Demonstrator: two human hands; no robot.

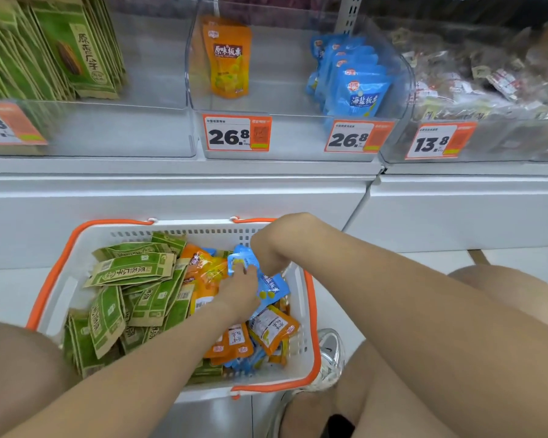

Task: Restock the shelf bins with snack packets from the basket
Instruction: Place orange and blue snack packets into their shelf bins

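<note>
- Head view, nearest: I see a sneaker (329,358) on the floor just beside the basket's right wall.
- White basket (57,289) with orange handles sits on the floor below the shelf; green packets (130,270) piled left, orange packets (234,343) and blue ones right.
- Left hand (239,290) reaches in, fingers curled onto a blue packet (271,287) on top of the pile.
- Right hand (268,251) bends down at the wrist over the same blue packet; fingers hidden, so I cannot tell its grip.
- Far: clear shelf bins (295,137) hold one orange pouch (228,58), a row of blue pouches (358,86), green bags (70,49) at left.
- Price tags (236,133) read 26.8, 26.8, 13.8.
</note>
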